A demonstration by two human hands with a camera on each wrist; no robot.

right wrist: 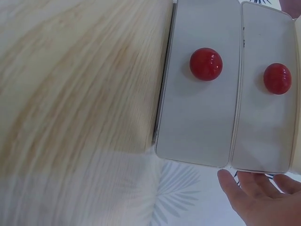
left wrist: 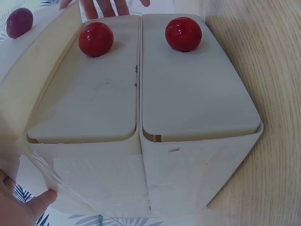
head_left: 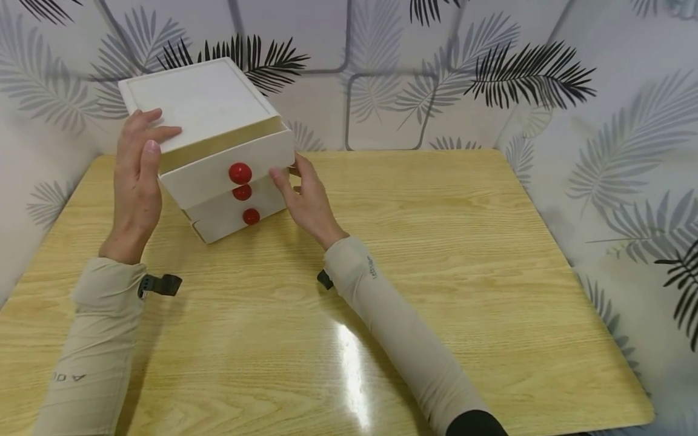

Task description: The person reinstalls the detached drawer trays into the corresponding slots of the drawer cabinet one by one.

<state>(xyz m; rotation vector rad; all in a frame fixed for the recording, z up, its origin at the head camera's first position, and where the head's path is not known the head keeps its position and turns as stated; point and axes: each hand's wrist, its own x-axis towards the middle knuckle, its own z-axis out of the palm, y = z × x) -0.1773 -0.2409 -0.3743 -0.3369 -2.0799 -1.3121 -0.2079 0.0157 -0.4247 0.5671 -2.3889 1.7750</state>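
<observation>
A white three-drawer box (head_left: 204, 100) stands turned at an angle on the table, a round red knob (head_left: 240, 174) on each drawer front. The top drawer (head_left: 191, 181) juts out beyond the two lower ones, which sit flush in the left wrist view. My left hand (head_left: 136, 175) lies against the box's left side, fingers extended over the top's edge. On the other side my right hand (head_left: 312, 203) touches the right wall, its thumb by the front edge below the top drawer; its other fingers are partly hidden behind the box.
The wood-grain table (head_left: 436, 260) spreads out to the right and in front of the box. A leaf-patterned wall (head_left: 392, 115) rises close behind it. Dark straps with small mounts (head_left: 163, 284) sit at both wrists.
</observation>
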